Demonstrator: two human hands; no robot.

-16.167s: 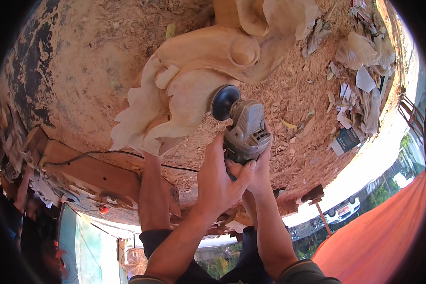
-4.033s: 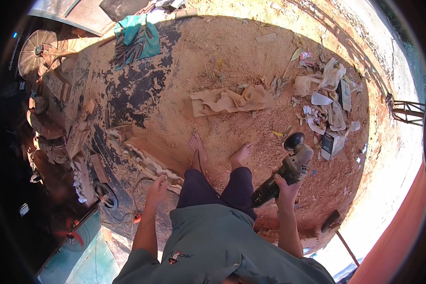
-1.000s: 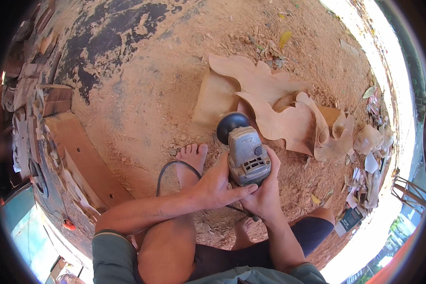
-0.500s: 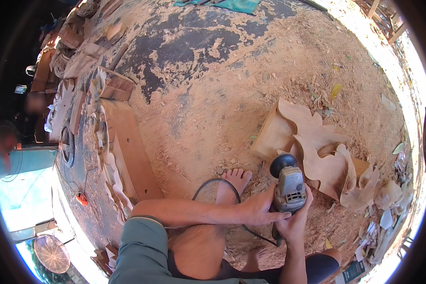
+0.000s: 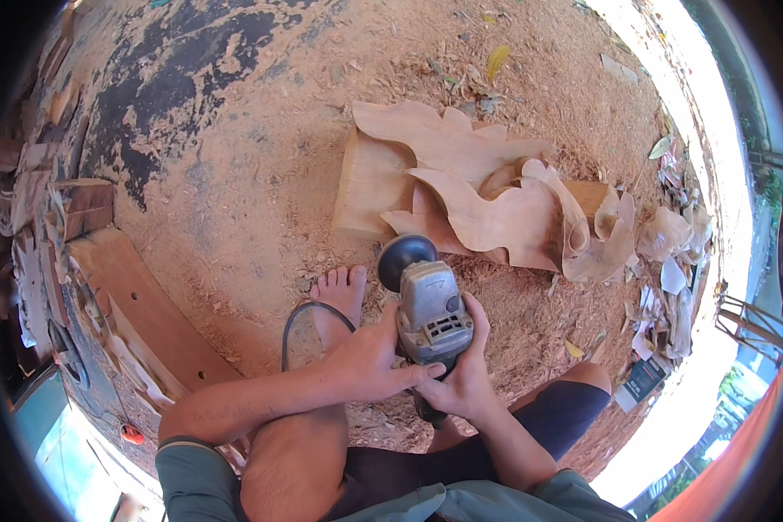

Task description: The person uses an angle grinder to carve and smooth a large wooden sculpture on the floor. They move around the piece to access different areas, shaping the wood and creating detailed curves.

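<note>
One grey-and-black handheld power tool with round black disc, clasped by left hand and right hand — one pale-brown, scalloped wooden carving lies just beyond on sawdust-strewn ground, its long axis left to right, the right hand nearer.

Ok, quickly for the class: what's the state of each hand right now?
Left hand: closed, holding the power tool.
Right hand: closed, holding the same tool from the other side.
</note>
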